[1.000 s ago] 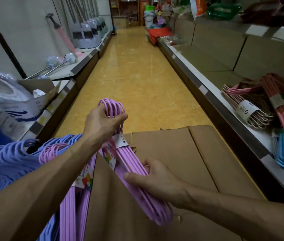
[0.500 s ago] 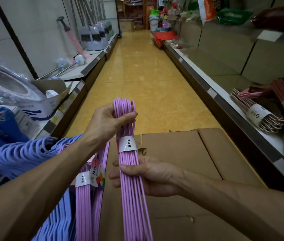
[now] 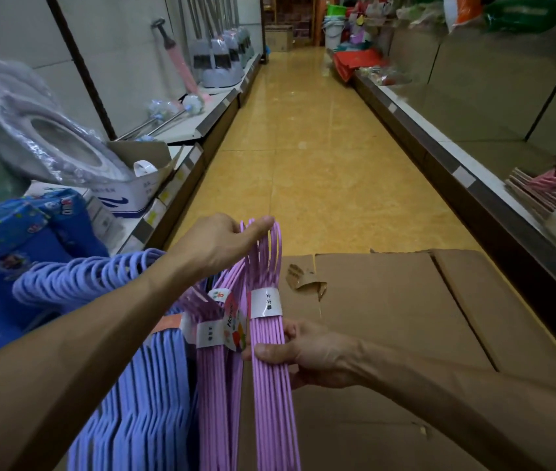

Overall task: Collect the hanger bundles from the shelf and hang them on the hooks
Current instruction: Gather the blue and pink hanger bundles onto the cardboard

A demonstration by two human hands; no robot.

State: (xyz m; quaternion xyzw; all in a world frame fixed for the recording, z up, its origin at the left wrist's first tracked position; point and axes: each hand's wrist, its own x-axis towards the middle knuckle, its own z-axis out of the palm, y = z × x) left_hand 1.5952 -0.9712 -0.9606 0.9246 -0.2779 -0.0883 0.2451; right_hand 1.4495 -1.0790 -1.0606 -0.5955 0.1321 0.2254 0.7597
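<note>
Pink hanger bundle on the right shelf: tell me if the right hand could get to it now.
Probably not yet: the right hand grips the purple hanger bundle. The path to the pink hanger bundle looks open.

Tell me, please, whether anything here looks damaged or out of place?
Yes: the cardboard box in front of the hands has a torn flap near its top edge, ragged and curled up. The purple hanger bundle being held looks intact.

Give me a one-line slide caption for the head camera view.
Both hands, left hand and right hand, hold a banded purple hanger bundle above a cardboard box in a shop aisle.
</note>
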